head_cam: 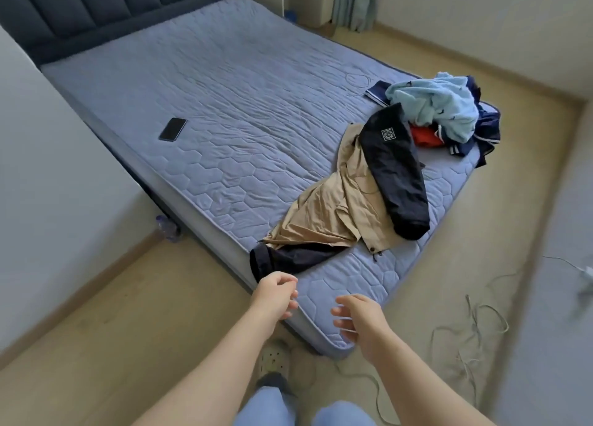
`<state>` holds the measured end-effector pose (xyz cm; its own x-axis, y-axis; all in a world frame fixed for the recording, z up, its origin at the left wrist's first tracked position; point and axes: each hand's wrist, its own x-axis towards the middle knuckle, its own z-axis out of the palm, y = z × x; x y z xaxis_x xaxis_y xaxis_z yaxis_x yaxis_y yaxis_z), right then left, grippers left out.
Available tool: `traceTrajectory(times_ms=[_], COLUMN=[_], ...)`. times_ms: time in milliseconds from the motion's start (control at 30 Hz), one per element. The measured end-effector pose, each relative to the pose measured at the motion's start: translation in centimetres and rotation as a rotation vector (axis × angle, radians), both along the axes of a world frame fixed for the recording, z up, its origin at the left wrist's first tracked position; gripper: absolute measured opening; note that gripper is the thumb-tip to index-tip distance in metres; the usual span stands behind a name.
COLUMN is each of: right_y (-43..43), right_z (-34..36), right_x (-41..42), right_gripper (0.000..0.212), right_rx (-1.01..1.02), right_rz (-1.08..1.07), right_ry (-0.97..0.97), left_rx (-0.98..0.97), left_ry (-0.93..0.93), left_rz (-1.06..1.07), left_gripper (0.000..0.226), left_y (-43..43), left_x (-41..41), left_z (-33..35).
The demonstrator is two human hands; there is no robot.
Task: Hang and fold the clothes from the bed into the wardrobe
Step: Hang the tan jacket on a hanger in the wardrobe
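Crumpled jacket [353, 198] drapes quilted mattress [224, 105].

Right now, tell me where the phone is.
In the head view the phone lies on the bed near its left edge, apart from the jacket.

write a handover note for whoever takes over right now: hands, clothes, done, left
Left hand and right hand: both empty, fingers loose, over the near corner of the mattress.
Tan and navy jacket lies spread near them; mixed pile at the far right edge.
Done: nothing visibly hung or folded.
Left: everything; wardrobe not in view.
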<state>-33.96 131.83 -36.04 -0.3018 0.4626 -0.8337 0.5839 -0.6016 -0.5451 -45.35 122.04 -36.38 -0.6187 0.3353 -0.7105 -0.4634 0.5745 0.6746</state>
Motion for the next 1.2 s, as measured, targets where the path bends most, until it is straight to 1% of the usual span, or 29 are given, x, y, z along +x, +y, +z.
traceTrajectory(times_ms=[100,267,467,533,600,733,867,900,967,1033,1100,1167,1200], right_y=[3.1,8.8,17.3,21.8,25.9,33.9,39.1,39.9,42.9,46.1,48.9,51.0,52.0], right_z=[-0.4,-1.4,-3.8,-5.6,-7.3,-12.6,-18.5,-19.2,-21.7,-23.4,-24.7,-26.6,-28.0], right_x=[-1.5,-2.3,-3.0,-3.3,-3.3,-4.2,-6.1,-6.6,-7.5,-8.5,-9.6,-10.4,-10.8], right_gripper=[0.012,0.01,0.01,0.01,0.011,0.014,0.016,0.017,0.031,0.045,0.057,0.07,0.077], right_rx=[0.015,-0.026,-0.056,-0.067,-0.069,-0.044,0.043,0.082,0.202,0.399,0.558,0.61,0.597], right_rz=[-0.032,-0.111,-0.071,-0.028,0.036,0.159,0.344,0.38,0.469,0.549,0.591,0.59,0.57], right_ry=[-0.018,-0.021,-0.04,-0.059,-0.106,-0.173,-0.24,-0.258,-0.35,-0.478,-0.535,-0.561,-0.571], left_rx=[-0.014,-0.048,-0.081,-0.088,-0.12,-0.198,-0.294,-0.331,-0.452,-0.546,-0.578,-0.632,-0.662], left_ry=[0.002,-0.025,-0.036,-0.051,-0.104,-0.184,-0.139,-0.099,0.004,0.144,0.282,0.344,0.354], left_rz=[-0.061,-0.151,-0.16,-0.133,-0.095,-0.035,-0.051,-0.087,-0.228,-0.407,-0.532,-0.533,-0.504], left_gripper=[0.015,0.018,0.013,0.012,0.011,0.018,0.017,0.016,0.012,0.042,0.064,0.076,0.081], left_y=[3.9,10.5,19.6,24.1,27.9,34.7,39.0,39.4,41.5,43.3,45.0,46.2,46.6], left_x=[-2.4,-4.0,-4.6,-4.5,-3.8,-3.2,-4.6,-5.3,-6.4,-7.4,-8.3,-9.2,-10.0], left_z=[-0.2,-1.3,-3.7,-5.3,-6.7,-11.8,-17.4,-18.2,-21.2,-23.9,-25.4,-27.8,-29.4])
